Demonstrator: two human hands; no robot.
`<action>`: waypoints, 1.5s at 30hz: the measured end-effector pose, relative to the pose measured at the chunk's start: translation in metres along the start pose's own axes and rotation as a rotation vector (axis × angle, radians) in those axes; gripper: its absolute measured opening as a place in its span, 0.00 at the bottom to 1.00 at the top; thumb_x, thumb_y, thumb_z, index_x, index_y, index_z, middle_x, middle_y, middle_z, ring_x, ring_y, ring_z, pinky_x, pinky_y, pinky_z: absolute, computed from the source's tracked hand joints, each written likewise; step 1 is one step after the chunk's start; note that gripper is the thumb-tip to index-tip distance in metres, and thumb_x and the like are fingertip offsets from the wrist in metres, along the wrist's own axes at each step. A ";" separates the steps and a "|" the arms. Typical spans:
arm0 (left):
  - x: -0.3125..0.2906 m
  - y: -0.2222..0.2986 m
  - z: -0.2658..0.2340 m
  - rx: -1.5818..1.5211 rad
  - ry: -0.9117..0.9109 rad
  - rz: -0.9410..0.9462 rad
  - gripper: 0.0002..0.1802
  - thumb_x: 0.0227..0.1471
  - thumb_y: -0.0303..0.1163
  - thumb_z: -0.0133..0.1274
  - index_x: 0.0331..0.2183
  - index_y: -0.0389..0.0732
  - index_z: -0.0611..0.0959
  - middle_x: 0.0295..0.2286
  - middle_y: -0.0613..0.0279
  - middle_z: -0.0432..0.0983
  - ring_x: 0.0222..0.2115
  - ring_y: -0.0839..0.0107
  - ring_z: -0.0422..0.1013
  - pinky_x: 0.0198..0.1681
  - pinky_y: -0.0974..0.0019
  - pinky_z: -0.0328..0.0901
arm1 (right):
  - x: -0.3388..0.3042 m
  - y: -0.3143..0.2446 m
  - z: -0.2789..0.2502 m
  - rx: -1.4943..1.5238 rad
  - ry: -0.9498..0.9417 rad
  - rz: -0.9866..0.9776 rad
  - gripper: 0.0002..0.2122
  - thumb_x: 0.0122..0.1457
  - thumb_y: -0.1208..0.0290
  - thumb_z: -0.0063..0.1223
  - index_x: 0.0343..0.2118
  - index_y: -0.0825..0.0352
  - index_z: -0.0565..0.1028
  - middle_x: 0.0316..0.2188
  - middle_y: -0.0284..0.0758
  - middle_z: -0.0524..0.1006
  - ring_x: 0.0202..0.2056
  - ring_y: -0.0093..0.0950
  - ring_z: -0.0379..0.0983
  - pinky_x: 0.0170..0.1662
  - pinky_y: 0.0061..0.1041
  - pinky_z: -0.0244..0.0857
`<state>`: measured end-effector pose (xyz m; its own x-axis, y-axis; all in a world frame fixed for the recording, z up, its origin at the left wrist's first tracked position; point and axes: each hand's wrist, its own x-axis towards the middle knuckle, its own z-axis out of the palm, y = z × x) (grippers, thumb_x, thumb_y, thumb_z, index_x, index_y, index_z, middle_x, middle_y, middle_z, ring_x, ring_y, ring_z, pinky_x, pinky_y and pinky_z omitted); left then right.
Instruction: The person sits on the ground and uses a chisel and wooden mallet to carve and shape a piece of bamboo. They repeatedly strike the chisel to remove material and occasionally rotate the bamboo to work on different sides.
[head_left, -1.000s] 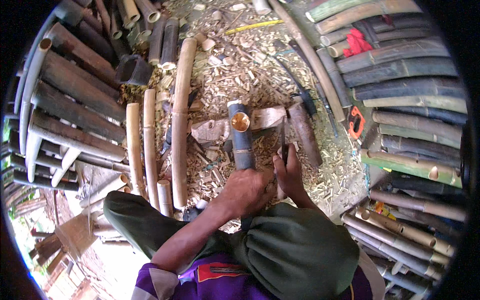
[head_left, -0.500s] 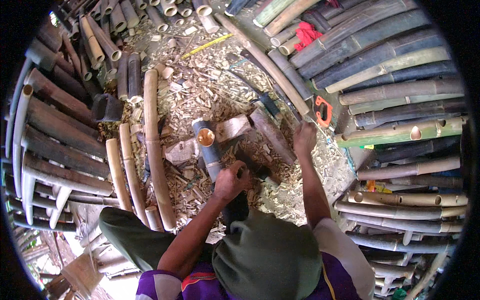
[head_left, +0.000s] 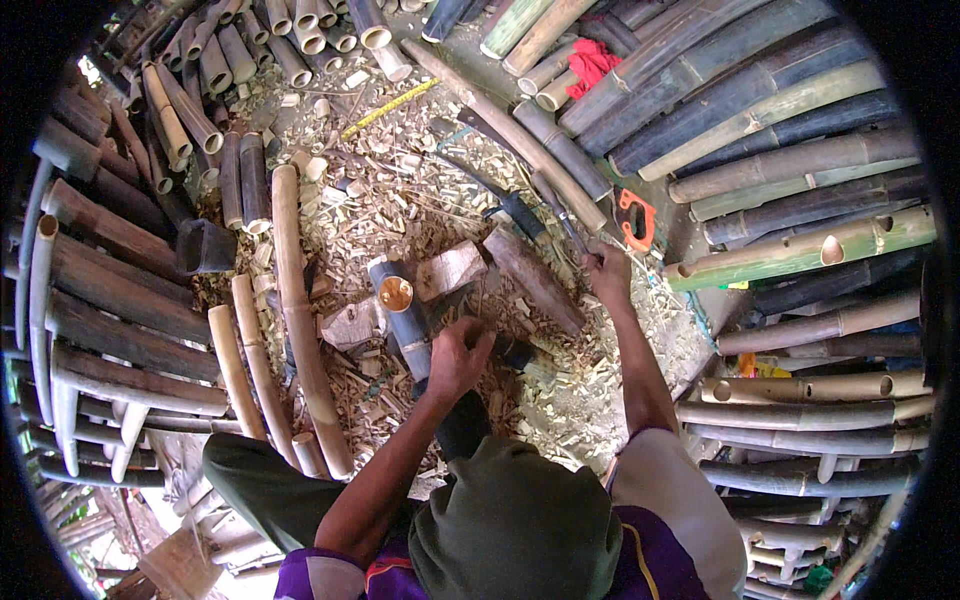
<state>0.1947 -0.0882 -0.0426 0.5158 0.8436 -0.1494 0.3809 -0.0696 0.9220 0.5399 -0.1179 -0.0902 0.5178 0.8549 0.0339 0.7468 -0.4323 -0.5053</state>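
A dark bamboo tube (head_left: 408,330) with a round pale hole cut near its far end lies in front of me, beside a pale wood block (head_left: 450,268). My left hand (head_left: 460,355) is at the tube's near right side, its fingers curled. What those fingers hold, if anything, is hidden. Farther right, my right hand (head_left: 608,272) is closed on the near end of a long slim tool (head_left: 563,212). Its kind is not clear. Just beyond that hand, to the right, lies an orange-handled saw (head_left: 635,220).
Wood chips (head_left: 400,180) cover the ground. Long pale bamboo poles (head_left: 290,300) lie at my left. Dark bamboo stacks line the left and right sides. A thick bamboo piece (head_left: 530,275) lies between my hands, and a yellow measuring strip (head_left: 390,108) lies farther off.
The whole view has shifted slightly. My right hand sits a little farther forward against the ground, and the slim tool shows more clearly at its fingers. My left hand stays beside the tube.
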 end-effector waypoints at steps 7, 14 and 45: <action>0.095 0.074 -0.003 -0.931 0.135 -0.372 0.20 0.59 0.42 0.60 0.43 0.33 0.82 0.32 0.60 0.81 0.31 0.70 0.75 0.34 0.64 0.69 | -0.090 -0.130 -0.025 0.591 -0.269 0.080 0.08 0.56 0.77 0.65 0.38 0.70 0.81 0.28 0.36 0.80 0.32 0.26 0.76 0.39 0.29 0.70; 0.108 0.086 -0.025 -0.545 0.149 0.136 0.10 0.55 0.33 0.59 0.37 0.37 0.82 0.27 0.64 0.79 0.25 0.69 0.73 0.30 0.60 0.69 | -0.077 -0.108 0.025 0.091 -0.068 -0.153 0.25 0.61 0.57 0.60 0.55 0.69 0.70 0.48 0.50 0.75 0.49 0.50 0.72 0.52 0.48 0.66; 0.064 0.045 -0.062 0.367 -0.040 0.257 0.18 0.38 0.35 0.66 0.37 0.47 0.86 0.30 0.55 0.83 0.33 0.50 0.79 0.37 0.51 0.73 | -0.115 -0.217 -0.119 0.514 -0.192 -0.212 0.42 0.58 0.75 0.59 0.71 0.72 0.46 0.60 0.53 0.68 0.57 0.41 0.70 0.60 0.35 0.63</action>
<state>0.1972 -0.0041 0.0115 0.6558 0.7534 0.0473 0.4799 -0.4644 0.7444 0.3679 -0.1562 0.1185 0.2586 0.9648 0.0477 0.5031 -0.0923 -0.8593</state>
